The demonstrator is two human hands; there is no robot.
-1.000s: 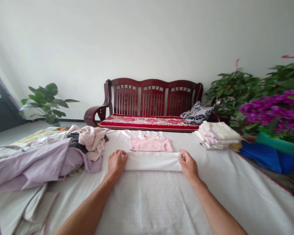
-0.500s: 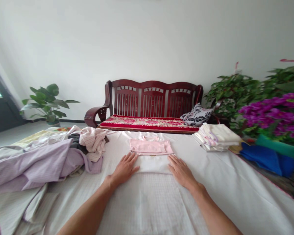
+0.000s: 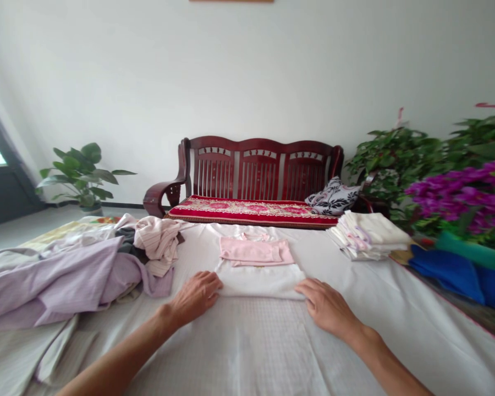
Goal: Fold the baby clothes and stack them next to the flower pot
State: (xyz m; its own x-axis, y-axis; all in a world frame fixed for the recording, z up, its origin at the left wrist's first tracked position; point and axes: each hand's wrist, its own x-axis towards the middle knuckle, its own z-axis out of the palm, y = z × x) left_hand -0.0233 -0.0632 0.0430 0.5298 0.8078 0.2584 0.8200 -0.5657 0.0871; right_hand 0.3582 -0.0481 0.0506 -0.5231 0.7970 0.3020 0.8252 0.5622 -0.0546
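Observation:
A white and pink shirt (image 3: 256,280) lies partly folded on the white sheet, its neckline at the far end. Folded-in pink sleeves (image 3: 253,251) lie across it, and the white lower part forms a flat band nearest me. At the left end of that band, my left hand (image 3: 198,296) has its fingers curled together on the corner. My right hand (image 3: 328,305) pinches the right corner, thumb tucked under and out of sight. Both hands rest low, close to the sheet.
Loose clothes, with a lilac garment (image 3: 53,278) on top, are heaped at the left. A stack of folded white clothes (image 3: 371,234) stands at the right, near blue cloth (image 3: 454,275) and purple flowers (image 3: 466,192). Behind is a wooden bench (image 3: 258,165) with a patterned cushion (image 3: 333,196).
Both hands have drawn outward and slightly nearer me. Their fingers, flat on the white fabric before, are now curled at its two near corners.

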